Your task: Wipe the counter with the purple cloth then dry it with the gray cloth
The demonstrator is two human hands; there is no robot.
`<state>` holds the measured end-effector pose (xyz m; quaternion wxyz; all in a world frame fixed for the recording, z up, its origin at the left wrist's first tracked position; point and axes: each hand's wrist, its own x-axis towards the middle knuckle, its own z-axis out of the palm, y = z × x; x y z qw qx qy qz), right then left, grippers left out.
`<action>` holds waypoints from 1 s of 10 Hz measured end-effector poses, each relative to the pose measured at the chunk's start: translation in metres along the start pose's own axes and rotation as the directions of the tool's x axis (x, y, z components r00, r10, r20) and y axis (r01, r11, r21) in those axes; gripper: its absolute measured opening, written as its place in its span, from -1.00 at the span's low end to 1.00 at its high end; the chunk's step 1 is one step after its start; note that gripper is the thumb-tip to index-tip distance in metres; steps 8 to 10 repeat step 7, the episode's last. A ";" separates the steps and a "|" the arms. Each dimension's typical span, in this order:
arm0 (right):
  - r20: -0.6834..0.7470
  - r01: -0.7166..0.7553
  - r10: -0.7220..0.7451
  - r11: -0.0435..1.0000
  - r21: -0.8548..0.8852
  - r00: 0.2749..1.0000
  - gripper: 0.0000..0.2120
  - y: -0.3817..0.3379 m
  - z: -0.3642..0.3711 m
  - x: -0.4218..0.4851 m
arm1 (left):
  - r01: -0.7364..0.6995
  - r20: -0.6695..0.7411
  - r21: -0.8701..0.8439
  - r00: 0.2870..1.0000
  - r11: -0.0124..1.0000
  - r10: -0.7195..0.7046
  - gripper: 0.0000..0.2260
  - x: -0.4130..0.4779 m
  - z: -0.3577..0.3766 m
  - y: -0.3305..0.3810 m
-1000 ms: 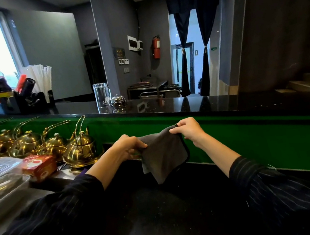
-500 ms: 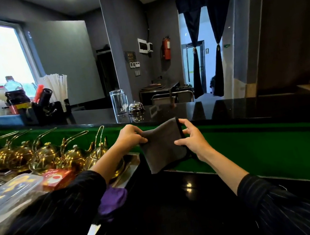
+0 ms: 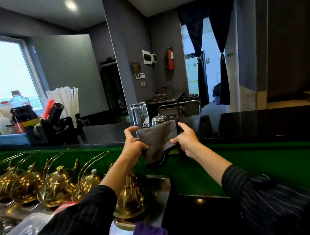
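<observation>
Both arms reach forward and up, forearms bare below dark pinstriped sleeves. The left hand (image 3: 134, 145) is raised with thumb and forefinger spread above and the lower fingers curled into a pinch. The right hand (image 3: 185, 139) mirrors it just beside, forefinger lifted, thumb and remaining fingers closed, wrist bent slightly inward.

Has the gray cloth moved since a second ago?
Yes. The gray cloth, held by the left hand and right hand, has risen from below the black upper counter to its edge.
</observation>
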<state>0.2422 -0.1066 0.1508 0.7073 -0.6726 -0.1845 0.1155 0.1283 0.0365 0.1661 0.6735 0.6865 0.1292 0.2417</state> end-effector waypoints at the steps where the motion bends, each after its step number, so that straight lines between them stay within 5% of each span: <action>1: -0.044 0.032 -0.038 0.992 -0.125 0.998 -0.31 -0.005 0.016 0.020 | -0.062 -0.156 0.235 0.983 0.970 0.101 -0.62 0.041 -0.019 0.000; 2: -0.071 0.119 -0.159 0.913 -0.390 0.985 -0.42 -0.012 0.028 0.035 | -0.105 -0.149 0.553 0.964 0.826 0.222 -0.63 0.075 -0.025 -0.003; 4: 0.029 0.111 -0.244 0.333 -0.936 0.969 -0.67 0.004 0.031 0.043 | -0.171 0.135 0.893 0.984 0.416 0.115 -0.50 0.105 -0.018 -0.015; 5: 0.135 0.159 -0.157 0.156 -0.975 0.978 -0.65 0.004 0.026 0.035 | -0.078 0.075 0.972 0.997 0.222 0.020 -0.56 0.101 -0.014 -0.012; 6: 0.186 0.182 0.010 0.171 -0.968 0.982 -0.55 -0.005 0.017 0.029 | -0.028 0.011 0.992 0.991 0.127 0.136 -0.64 0.087 0.001 -0.006; 7: 0.241 0.203 0.122 0.261 -0.944 0.963 -0.46 -0.017 0.000 0.025 | -0.120 0.097 0.982 0.983 0.145 0.159 -0.67 0.074 0.032 0.002; 10: 0.241 0.203 0.122 0.261 -0.944 0.963 -0.46 -0.017 0.000 0.025 | -0.120 0.097 0.982 0.983 0.145 0.159 -0.67 0.074 0.032 0.002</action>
